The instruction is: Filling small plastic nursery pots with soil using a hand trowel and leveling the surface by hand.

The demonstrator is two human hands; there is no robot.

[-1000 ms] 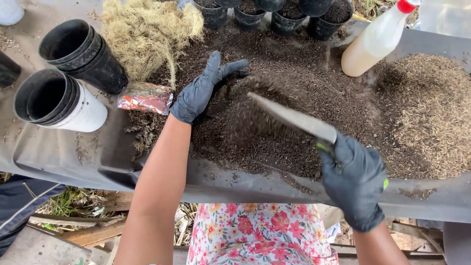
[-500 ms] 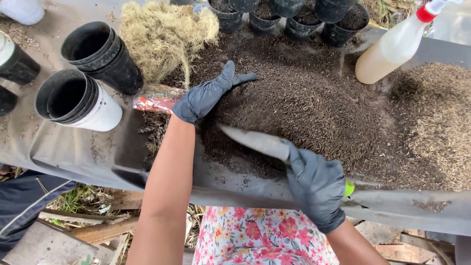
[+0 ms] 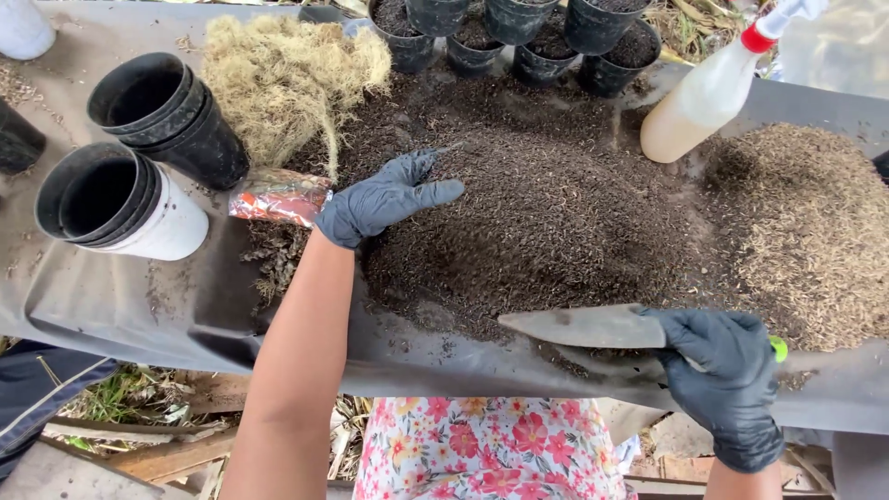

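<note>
A big heap of dark potting soil (image 3: 546, 204) lies on a grey sheet (image 3: 120, 296) over the table. My left hand (image 3: 384, 196), in a black glove, rests open on the heap's left edge with its fingers spread. My right hand (image 3: 727, 375), also gloved, grips the green handle of a metal trowel (image 3: 583, 326). The trowel's blade lies flat at the near edge of the soil, pointing left.
Stacked black and white pots (image 3: 120, 190) lie at the left beside a clump of pale dry moss (image 3: 282, 79) and a shiny foil packet (image 3: 278, 196). Soil-filled black pots (image 3: 519, 28) line the far edge. A spray bottle (image 3: 704, 93) and a tan husk pile (image 3: 815, 222) are at the right.
My right hand has swung the trowel from the middle of the heap down and right to its near edge. My left hand shifted slightly on the soil's left edge.
</note>
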